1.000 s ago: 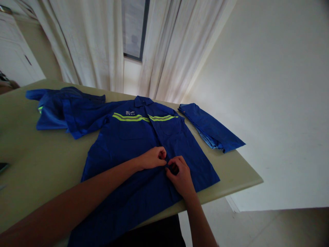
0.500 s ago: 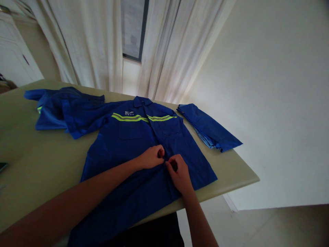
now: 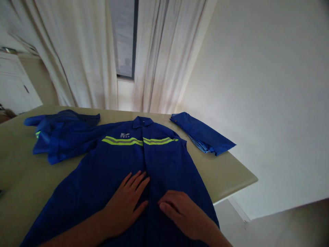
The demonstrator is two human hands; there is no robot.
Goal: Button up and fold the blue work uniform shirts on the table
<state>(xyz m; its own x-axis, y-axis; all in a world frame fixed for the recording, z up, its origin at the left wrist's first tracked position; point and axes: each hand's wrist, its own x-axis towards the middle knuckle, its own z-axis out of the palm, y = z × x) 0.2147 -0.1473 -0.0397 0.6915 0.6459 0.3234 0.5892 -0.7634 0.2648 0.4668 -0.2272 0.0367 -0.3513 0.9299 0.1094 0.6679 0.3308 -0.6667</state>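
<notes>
A dark blue work jacket point(image 3: 123, 161) lies front up on the table, its collar at the far end. A yellow-green and grey reflective stripe crosses its chest, with a pale logo above the stripe on the left. My left hand point(image 3: 131, 195) rests flat on the jacket front, fingers spread and pointing away from me, just left of the front placket point(image 3: 151, 185). Right of the placket, my right hand point(image 3: 180, 209) is closed, its fingers curled and thumb pressed close, low on the jacket. Whatever its fingertips hold, if anything, is hidden.
A crumpled blue garment point(image 3: 61, 133) with a bit of reflective stripe lies at the far left, by the jacket's sleeve. A folded blue garment point(image 3: 203, 132) lies at the right edge of the greenish table point(image 3: 231, 175). Curtains point(image 3: 87, 55) and a white wall point(image 3: 257, 103) stand behind.
My hands have moved apart from the placket, where both were pinching. The left has opened flat on the cloth. The jacket now lies closer and straighter, and the view has tilted up.
</notes>
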